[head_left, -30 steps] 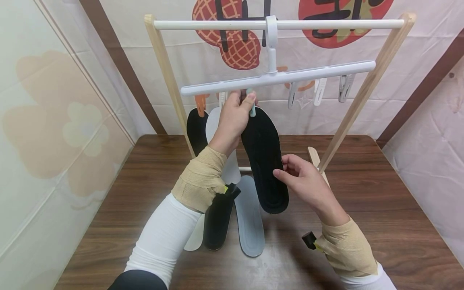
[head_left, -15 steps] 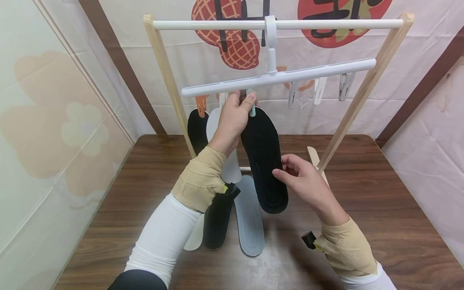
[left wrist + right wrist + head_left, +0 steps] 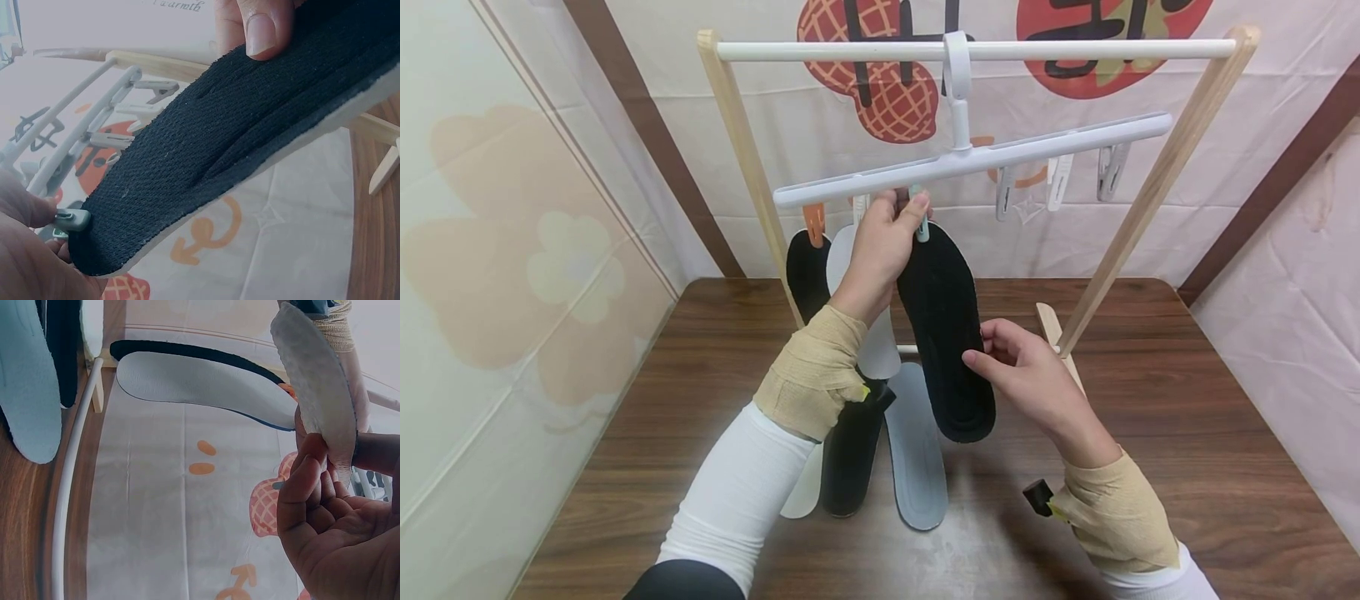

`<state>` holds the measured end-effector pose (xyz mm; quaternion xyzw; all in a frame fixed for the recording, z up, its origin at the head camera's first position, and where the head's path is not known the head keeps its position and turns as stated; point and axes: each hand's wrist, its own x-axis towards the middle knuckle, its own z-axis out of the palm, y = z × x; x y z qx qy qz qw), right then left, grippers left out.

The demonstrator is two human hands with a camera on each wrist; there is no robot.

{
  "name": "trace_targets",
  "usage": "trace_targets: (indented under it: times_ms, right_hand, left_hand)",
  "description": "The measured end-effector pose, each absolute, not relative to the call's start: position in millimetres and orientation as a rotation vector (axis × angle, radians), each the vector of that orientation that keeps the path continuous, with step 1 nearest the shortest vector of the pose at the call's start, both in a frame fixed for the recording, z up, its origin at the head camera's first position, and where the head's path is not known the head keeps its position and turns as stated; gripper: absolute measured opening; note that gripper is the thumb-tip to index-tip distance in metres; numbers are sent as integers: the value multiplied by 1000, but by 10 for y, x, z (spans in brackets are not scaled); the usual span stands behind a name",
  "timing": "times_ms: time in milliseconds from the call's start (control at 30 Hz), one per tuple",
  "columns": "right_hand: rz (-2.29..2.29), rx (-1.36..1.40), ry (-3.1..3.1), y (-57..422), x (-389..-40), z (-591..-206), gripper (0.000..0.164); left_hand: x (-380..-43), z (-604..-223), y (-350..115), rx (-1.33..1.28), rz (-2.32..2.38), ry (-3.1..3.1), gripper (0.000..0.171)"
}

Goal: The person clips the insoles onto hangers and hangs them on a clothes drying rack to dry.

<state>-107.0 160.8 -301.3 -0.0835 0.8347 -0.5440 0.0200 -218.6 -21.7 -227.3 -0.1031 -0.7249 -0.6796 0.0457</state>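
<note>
Head cam first: you've got the black insole [image 3: 943,333] hanging at a slant under the white hanger [image 3: 887,177], up over the bench [image 3: 700,358]. Your L hand [image 3: 883,237] is at its top end, thumb & fingers pinching the pale-green peg [image 3: 921,232]; your R hand [image 3: 1026,371] pinches the long edge lower down, thumb on the dark face. Just L of it hang a white insole [image 3: 877,350] and a smaller-looking dark insole [image 3: 807,271], that one under an orange peg [image 3: 814,225]. A grey insole [image 3: 919,458] lies on the bench below, & three spare pegs [image 3: 1057,182] dangle at the hanger's R end

L wrist cam: the peg's tip laps over the insole's end, tho can't tell how hard it bites. Coarse woven face, pale layer along the edge, so prob. light, bendy, grippy rather than slippery, & not fragile; a loose bottom end could swing or twist

R wrist cam: pale underside here, looking slightly curved, your R thumb & fingers meeting at its edge. Good place to hold, I'd say: flat btwn thumb & fingertips, light squeeze, no need to crush the foam-like layer, w/ the L thumb kept to the peg's upper part rather than the insole's tip
</note>
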Motion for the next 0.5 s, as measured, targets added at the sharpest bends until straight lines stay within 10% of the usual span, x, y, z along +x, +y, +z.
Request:
trace_targets:
  times_ms: [500]
  right_hand:
    - [-1669,-264,2582,1599,-1083,-3035,24]
  left_hand:
    - [-2204,-2310,-250,-342,-2063,-2239,37]
